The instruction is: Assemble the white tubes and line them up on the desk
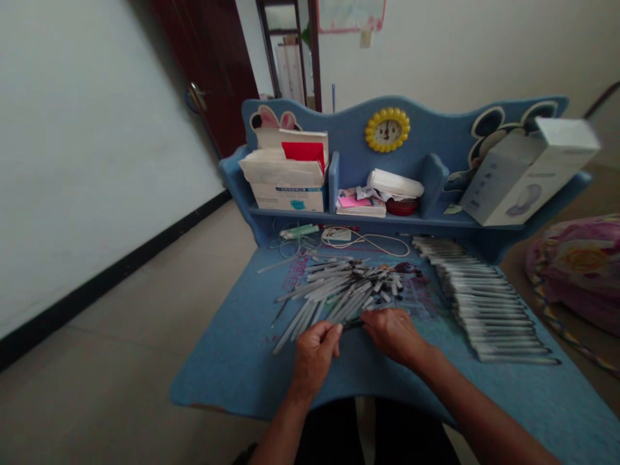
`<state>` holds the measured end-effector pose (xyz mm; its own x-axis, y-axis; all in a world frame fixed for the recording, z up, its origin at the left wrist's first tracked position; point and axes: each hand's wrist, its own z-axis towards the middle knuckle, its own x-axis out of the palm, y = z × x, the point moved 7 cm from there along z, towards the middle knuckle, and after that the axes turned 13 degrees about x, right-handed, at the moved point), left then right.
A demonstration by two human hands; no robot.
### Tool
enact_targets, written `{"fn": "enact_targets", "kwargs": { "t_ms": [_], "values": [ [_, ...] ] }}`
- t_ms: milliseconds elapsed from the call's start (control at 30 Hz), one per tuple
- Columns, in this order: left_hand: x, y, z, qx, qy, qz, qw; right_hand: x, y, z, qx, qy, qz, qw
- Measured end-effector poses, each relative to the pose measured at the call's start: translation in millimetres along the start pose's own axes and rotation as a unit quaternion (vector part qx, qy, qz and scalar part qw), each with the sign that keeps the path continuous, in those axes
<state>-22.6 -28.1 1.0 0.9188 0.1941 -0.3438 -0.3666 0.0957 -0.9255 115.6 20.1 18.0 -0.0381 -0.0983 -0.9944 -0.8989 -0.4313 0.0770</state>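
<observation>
A loose heap of grey pen barrels and small dark parts (339, 287) lies in the middle of the blue desk (232, 368). My left hand (314, 352) is at the heap's near edge, fingers curled in a pinch on a thin pen piece (349, 325). My right hand (394, 334) sits just to the right, fingers bent down, touching the other end of the same piece. To the right, a long neat row of finished pens (489, 307) runs from the shelf toward the desk's near edge.
The desk's blue back shelf (368, 219) holds paper boxes (288, 171), notebooks, a white box (526, 171) and a yellow flower clock (387, 129). A white cable (368, 240) lies under the shelf. A white wall stands left; a patterned cushion (576, 268) lies right.
</observation>
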Motion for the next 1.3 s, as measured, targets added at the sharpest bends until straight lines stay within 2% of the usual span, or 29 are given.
{"fn": "enact_targets", "kwargs": {
  "t_ms": [167, 467, 600, 733, 833, 933, 1133, 1300],
  "values": [
    [-1.3, 6.3, -1.4, -0.023, -0.003, -0.027, 0.999, 2.9, 12.6, -2.4, -0.025, 0.006, -0.035, 0.999],
    [-2.6, 8.5, -4.3, -0.018, -0.023, -0.030, 0.999, -0.4, 30.4, -2.4, -0.103, 0.002, -0.078, 0.992],
    [-14.8, -0.6, -0.2, 0.002, -0.050, -0.009, 0.999, 0.1, 26.0, 0.0, -0.114, -0.005, -0.089, 0.989],
    [-32.0, -12.1, 11.0, 0.035, -0.070, 0.075, 0.994, -0.7, 18.8, 2.8, -0.115, -0.010, -0.101, 0.988],
    [-34.7, -18.2, 23.1, 0.059, -0.035, 0.184, 0.980, -3.8, 19.5, 2.8, -0.123, -0.004, -0.111, 0.986],
    [-29.1, -21.3, 35.9, 0.074, 0.009, 0.251, 0.965, -8.4, 24.8, 0.8, -0.134, 0.003, -0.117, 0.984],
    [-4.6, -33.7, 56.2, 0.105, 0.089, 0.375, 0.917, -11.9, 28.6, -1.9, -0.136, -0.004, -0.119, 0.984],
    [14.3, -38.9, 64.4, 0.116, 0.133, 0.459, 0.871, -5.3, 14.5, -6.3, -0.110, -0.027, -0.116, 0.987]
  ]
}}
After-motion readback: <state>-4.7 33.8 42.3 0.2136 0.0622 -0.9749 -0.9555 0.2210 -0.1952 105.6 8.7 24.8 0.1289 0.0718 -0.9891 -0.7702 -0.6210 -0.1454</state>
